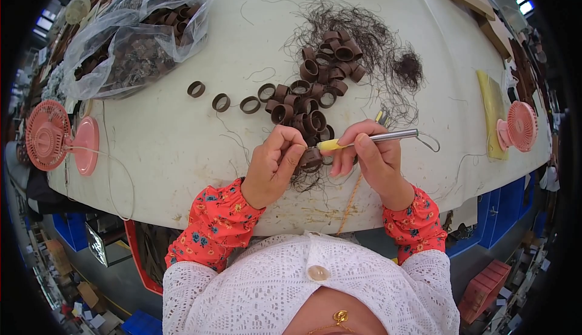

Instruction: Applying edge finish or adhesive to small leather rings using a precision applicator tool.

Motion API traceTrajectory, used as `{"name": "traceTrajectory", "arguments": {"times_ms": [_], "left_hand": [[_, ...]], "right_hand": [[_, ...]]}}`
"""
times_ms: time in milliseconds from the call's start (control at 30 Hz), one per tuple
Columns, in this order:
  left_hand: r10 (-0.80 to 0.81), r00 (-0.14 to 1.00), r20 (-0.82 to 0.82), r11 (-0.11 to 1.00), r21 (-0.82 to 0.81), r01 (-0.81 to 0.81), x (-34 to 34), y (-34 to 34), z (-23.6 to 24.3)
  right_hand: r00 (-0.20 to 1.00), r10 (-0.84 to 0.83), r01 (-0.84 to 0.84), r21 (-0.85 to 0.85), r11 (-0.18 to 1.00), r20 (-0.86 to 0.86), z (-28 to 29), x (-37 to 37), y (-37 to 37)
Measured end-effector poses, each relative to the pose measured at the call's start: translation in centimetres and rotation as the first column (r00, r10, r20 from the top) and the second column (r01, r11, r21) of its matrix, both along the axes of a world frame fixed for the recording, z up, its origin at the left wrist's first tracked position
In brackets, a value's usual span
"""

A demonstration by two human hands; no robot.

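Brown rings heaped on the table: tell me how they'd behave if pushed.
The rings would probably scatter, since they lie loosely piled. Some on their sides might roll, being round. Each is likely light for its size, looking hollow and thin-walled.

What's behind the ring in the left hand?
Beyond the ring in the left hand, a pile of brown rings lies on the table. Hand and ring cover part of its near end; whatever sits right behind them can't be seen.

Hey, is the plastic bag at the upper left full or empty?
Not empty: brown rings show inside the clear bag. Whether it's completely full, I cannot tell.
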State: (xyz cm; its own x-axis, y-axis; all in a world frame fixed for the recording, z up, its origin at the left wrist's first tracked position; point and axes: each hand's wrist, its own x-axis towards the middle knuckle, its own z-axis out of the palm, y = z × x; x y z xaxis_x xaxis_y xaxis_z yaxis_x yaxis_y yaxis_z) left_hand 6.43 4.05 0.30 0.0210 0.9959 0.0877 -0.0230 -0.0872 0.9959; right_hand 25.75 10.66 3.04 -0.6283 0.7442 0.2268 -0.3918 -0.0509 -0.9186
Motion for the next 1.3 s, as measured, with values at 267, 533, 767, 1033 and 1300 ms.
{"name": "traceTrajectory", "arguments": {"times_ms": [267, 533, 767, 1033, 1300], "left_hand": [[0.032, 0.989, 0.141, 0.997, -0.075, -0.022, 0.2, 0.0, 1.0], [0.073, 0.937, 0.342, 0.994, -0.105, -0.039, 0.1, 0.3, 1.1], [0.160, 0.981, -0.108, 0.986, -0.026, -0.164, 0.2, 0.3, 0.9], [0.195, 0.953, -0.231, 0.936, 0.334, -0.110, -0.4, 0.1, 0.7], [-0.049, 0.990, 0.135, 0.999, 0.030, 0.045, -0.2, 0.3, 0.0]], "right_hand": [[0.933, -0.289, 0.169, 0.447, 0.878, 0.214, 0.8, -0.5, 0.1], [0.905, -0.186, -0.029, 0.491, 0.871, 0.384, 0.3, -0.6, 0.2], [0.953, -0.098, 0.081, 0.071, 0.994, 0.285, -0.3, -0.3, -0.3], [0.983, -0.088, 0.096, -0.043, 0.994, 0.159, -0.3, -1.1, -0.7], [0.950, -0.208, 0.086, 0.444, 0.892, 0.234, -0.7, -0.9, -0.6]]}}
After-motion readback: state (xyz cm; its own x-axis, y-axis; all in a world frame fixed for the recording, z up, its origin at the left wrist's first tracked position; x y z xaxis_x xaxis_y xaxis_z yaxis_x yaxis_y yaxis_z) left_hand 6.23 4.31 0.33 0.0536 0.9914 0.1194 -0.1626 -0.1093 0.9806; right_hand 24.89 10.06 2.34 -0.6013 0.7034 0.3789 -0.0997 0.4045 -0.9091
